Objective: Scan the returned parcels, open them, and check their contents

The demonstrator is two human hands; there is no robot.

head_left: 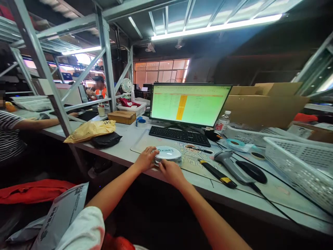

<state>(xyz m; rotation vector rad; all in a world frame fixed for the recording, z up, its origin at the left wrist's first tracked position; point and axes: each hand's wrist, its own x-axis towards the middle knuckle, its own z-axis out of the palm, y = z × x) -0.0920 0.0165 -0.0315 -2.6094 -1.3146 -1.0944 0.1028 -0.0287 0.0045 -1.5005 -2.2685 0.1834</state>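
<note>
A round, low container (170,152) with a pale lid lettered "beauty" sits at the front of the desk mat, both of my hands around it. My left hand (146,159) grips its left side, fingers curled over the lid's edge. At the near side, my right hand (171,171) has its thumb against the container's wall; its other fingers are partly hidden. Just right of the container lies a black and yellow utility knife (218,173), and a black pen (199,149) rests behind it. A grey barcode scanner (232,166) lies farther right, beside a black mouse (252,171).
Behind the hands stand a keyboard (179,135) and a lit monitor (191,106). White plastic baskets (299,166) and a tape roll (236,143) occupy the right. Yellow (91,131) and black parcels (106,140) lie left, near a metal post (61,114). Another person's arm (39,123) reaches in there.
</note>
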